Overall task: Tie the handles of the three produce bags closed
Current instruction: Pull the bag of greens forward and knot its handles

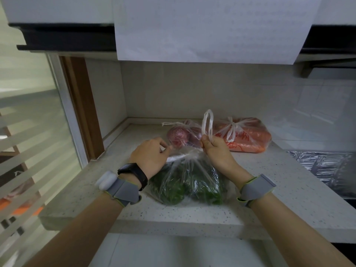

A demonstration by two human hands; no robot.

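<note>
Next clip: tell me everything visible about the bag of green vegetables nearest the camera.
The bag of greens is thin, clear, crinkled plastic holding dark green produce. It lies on the speckled counter near the front edge, and its handles are not yet tied. The right hand grips one whitish handle loop and holds it upright. The left hand holds the other handle, which is twisted into a strand, so the bag's top is stretched between the two hands.

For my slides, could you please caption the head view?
Left hand and right hand grip handles of the greens bag; onion bag and carrot bag behind lie tied.
</note>
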